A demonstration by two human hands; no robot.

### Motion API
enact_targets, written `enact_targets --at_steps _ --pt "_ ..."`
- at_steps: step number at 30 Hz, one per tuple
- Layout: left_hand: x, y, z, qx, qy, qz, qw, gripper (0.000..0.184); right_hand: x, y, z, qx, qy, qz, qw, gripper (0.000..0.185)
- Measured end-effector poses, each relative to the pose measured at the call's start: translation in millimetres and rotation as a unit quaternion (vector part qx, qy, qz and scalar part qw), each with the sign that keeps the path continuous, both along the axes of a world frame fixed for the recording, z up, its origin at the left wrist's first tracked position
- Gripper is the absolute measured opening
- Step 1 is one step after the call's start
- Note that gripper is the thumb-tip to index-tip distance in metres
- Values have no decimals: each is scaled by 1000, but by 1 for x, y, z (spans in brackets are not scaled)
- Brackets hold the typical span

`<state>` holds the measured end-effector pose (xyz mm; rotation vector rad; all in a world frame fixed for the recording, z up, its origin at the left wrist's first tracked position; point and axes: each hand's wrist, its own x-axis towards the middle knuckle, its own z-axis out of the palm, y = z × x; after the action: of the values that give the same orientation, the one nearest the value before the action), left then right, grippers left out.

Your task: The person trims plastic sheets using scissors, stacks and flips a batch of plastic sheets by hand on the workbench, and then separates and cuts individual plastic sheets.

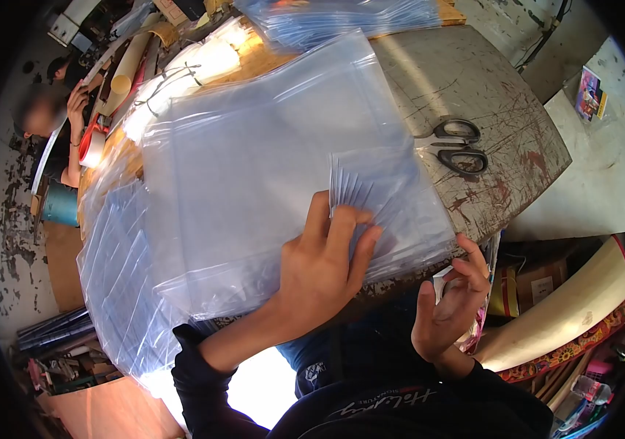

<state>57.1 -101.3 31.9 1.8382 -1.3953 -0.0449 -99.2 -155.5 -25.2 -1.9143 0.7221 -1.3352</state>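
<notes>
A stack of large clear plastic sheets (254, 175) lies on the table in front of me. On its right part rests a smaller stack of clear plastic pieces (360, 175), its left edge fanned into several layers. My left hand (319, 260) has bent fingers gripping the lower left of this fanned stack. Near the lower right corner of the large sheets, my right hand (447, 311) is raised with loosely curled fingers apart and nothing in them. Black-handled scissors (460, 146) lie to the right, their blades partly under the plastic.
More clear plastic (118, 256) overhangs the table's left side, and another pile (341, 18) is at the back. A tape roll (93, 145) stands at the left edge. Beyond it another person's hand (77, 106) is raised. A large cream roll (568, 307) leans at lower right.
</notes>
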Motion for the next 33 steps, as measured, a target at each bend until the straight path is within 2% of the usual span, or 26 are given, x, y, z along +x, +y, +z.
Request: enact_targets --at_steps 3,5,9,11,12,14,17,21,26,30,33 --pt "-1 -2 -4 -73 -26 3 997 13 1 0 4 13 -15 12 1000 40" --pt "0 1 -7 18 -195 4 981 18 3 0 4 11 -26 9 1000 38" --pt "-2 1 4 60 -131 -37 989 22 2 -2 5 -6 -26 4 1000 36" --pt "-3 0 2 52 -134 -42 989 29 -2 -4 6 -87 61 -18 994 36" --pt "-3 0 1 53 -133 -42 989 29 -3 -6 6 -86 61 -17 994 36" --pt "-2 0 -1 73 -126 -31 989 39 -5 -7 9 -121 181 -35 975 42" --pt "-1 0 0 89 -84 -28 992 39 -4 -8 12 -136 207 -50 968 42" --pt "-2 0 1 97 -76 -22 992 37 1 -6 14 -129 211 -18 969 45" --pt "2 2 1 86 -54 -38 994 24 7 -7 20 -184 200 40 962 50" --pt "0 1 -1 58 -21 -21 998 24 -1 -11 6 -172 125 -39 976 53" --pt "-1 -4 -9 -47 -5 20 999 32 -5 -13 -1 -116 97 -41 988 50"
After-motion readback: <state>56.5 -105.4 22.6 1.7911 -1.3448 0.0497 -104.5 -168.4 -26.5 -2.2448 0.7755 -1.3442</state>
